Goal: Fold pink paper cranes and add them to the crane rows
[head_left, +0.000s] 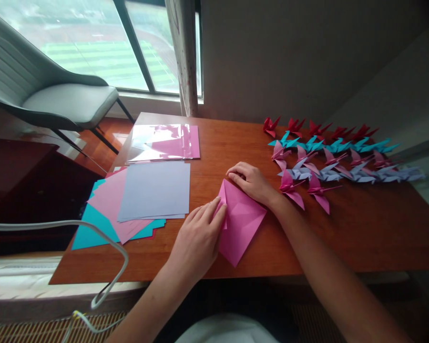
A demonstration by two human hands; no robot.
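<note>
A sheet of pink origami paper [243, 219] lies on the wooden table in front of me, one corner pointing away and creases across it. A narrow flap is folded over along its left edge. My left hand [202, 231] has its fingers together on that flap, gripping the paper at the left side. Curled at the far corner, my right hand [252, 182] has its thumb and fingers close together against the paper's upper right edge. The undersides of both hands are hidden.
Rows of folded paper cranes [320, 183] stand at the right in several colours. To the left lie fanned paper sheets [155, 190] and a clear plastic packet [160, 142]. A white cable [123, 257] loops by the table's left front. A chair [71, 102] stands near the window.
</note>
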